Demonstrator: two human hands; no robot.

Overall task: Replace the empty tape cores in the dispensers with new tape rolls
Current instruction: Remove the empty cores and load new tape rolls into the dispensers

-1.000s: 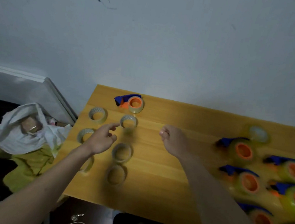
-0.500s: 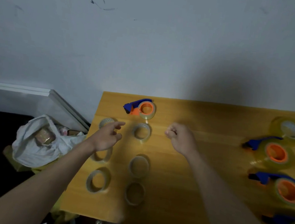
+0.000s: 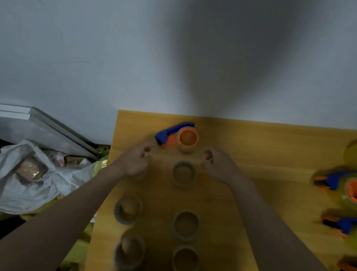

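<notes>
While both arms reach forward over the wooden table (image 3: pixel 261 144), the blue and orange dispenser (image 3: pixel 178 136) at the far edge lies between the two hands and a little beyond them, touched by neither. The left hand (image 3: pixel 133 161) hovers just to the near left of the dispenser's blue handle, its fingers loosely curled and holding nothing. The right hand (image 3: pixel 218 165) hovers just to the near right of the orange hub, its fingers likewise loosely bent and empty. Directly nearer than the dispenser, between the wrists, sits one tape ring (image 3: pixel 184 173) flat on the table; further rings lie in two columns towards the near edge, at (image 3: pixel 128 209), (image 3: pixel 185 225), (image 3: pixel 129 252) and (image 3: pixel 185 262). The picture is blurred, so I cannot tell whether these are empty cores or fresh rolls. Along the right edge stand other dispensers (image 3: pixel 354 191) loaded with yellowish tape, well apart from the hands. Off the table's left side, a white plastic bag (image 3: pixel 23 180) lies on the floor
</notes>
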